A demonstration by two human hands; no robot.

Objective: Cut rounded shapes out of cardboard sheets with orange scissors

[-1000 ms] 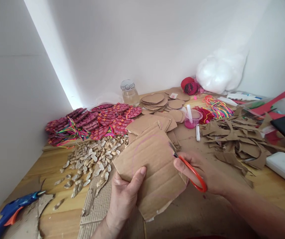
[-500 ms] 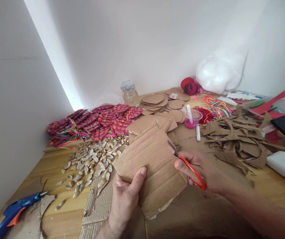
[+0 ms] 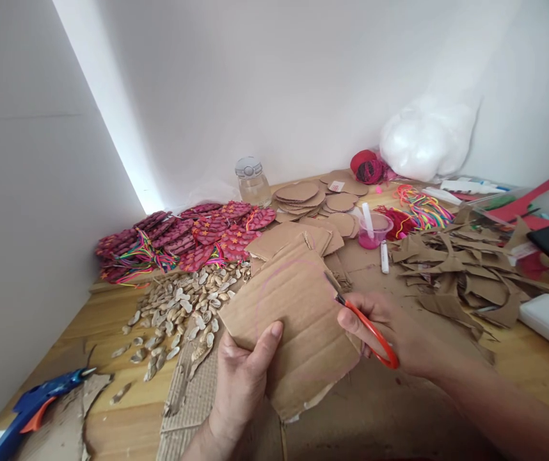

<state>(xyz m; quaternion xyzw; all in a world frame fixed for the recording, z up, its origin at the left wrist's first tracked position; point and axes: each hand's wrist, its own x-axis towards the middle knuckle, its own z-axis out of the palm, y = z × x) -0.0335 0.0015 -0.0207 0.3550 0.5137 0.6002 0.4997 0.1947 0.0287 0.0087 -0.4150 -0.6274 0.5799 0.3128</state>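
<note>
From my distance I see a cardboard piece (image 3: 298,326) held tilted between two hands. The left hand (image 3: 243,368) grips its lower left edge, thumb pressed on the upper face. The right hand (image 3: 384,330), nearer the piece's right edge, is wrapped around orange-handled scissors (image 3: 381,339). Their long axis slants up and leftward, blades at that edge; a faint purple line (image 3: 265,280) curves across the cardboard's face.

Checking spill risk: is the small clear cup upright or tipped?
Upright: the cup stands base down, rim up, a white stick inside.
</note>
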